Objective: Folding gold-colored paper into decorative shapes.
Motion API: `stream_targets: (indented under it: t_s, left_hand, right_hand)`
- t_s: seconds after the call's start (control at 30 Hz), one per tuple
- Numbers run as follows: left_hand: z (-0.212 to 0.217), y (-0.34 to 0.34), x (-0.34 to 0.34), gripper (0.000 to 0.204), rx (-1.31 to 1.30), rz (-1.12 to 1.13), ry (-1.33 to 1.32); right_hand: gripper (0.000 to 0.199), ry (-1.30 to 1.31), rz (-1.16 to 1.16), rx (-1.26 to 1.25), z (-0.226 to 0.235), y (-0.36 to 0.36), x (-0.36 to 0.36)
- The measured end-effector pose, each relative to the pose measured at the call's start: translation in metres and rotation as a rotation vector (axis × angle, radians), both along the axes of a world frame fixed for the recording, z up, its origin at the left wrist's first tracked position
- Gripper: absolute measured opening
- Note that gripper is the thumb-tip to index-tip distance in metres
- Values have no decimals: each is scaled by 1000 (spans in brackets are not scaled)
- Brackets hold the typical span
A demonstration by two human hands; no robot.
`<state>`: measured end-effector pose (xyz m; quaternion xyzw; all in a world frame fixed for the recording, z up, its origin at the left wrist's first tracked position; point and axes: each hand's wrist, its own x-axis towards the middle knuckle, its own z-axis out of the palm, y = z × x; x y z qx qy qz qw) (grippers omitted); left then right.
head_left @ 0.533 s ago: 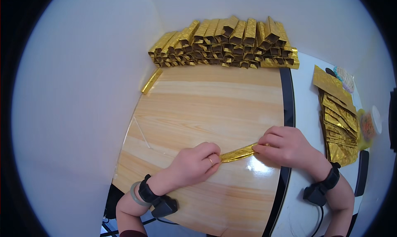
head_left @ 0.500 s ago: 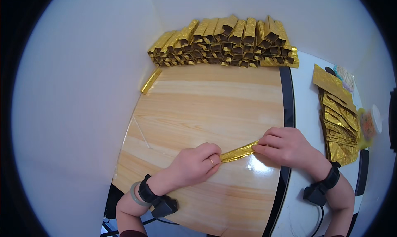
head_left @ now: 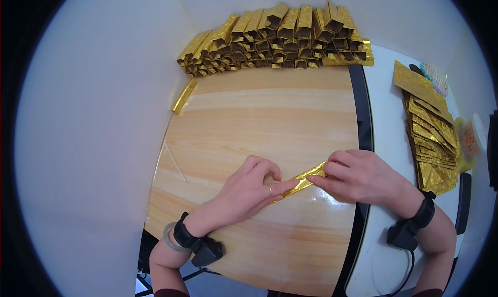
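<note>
Between the two hands, low on the wooden tabletop (head_left: 270,110), a narrow folded strip of gold foil paper (head_left: 303,180) is pinched at both ends. The left hand (head_left: 248,190) is closed on the strip's near end, index fingertip pressed flat along it; the right hand (head_left: 360,176) is closed on the far end, thumb and fingers clamped over the fold. Compared with half a second ago, little has shifted: the strip is held at the same slant, and the left fingers are seen slightly further along it, so a crease appears to be pressed rather than a new fold begun. Beyond the grip, at the table's far edge, a stacked row of folded gold paper ingots (head_left: 280,37) is noted, open ends facing the hands. Up and to the left of the grip, one loose gold strip (head_left: 184,95) lies alone at the table's edge. To the right of the right hand, on a white surface (head_left: 386,110), a fanned pile of flat gold foil sheets (head_left: 430,136) is stored. Black wrist straps (head_left: 420,219) are worn on both forearms, plus a pale green bangle (head_left: 168,239) on the left. No labels can be made out.
</note>
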<state>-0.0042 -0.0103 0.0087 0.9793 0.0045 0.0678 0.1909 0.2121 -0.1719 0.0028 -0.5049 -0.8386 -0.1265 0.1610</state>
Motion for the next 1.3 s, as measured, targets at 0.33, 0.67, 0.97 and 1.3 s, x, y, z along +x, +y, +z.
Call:
stream_targets:
  t_s: [0.33,0.67,0.97,1.3]
  left_hand:
    - [-1,7,-1,42,155,-31,6]
    - [-3,-1,3,58,318,-87,179]
    - [2,-6,5,57,273,-60,223]
    - [6,-12,7,59,333,-43,218]
  right_hand:
    - [30,-35,-41,97,-8,2,8]
    - [54,47,-182,-154,-7,-2,12]
    - [77,42,-232,-288,-8,-3,11]
    - [80,44,-229,-281,-11,7,16]
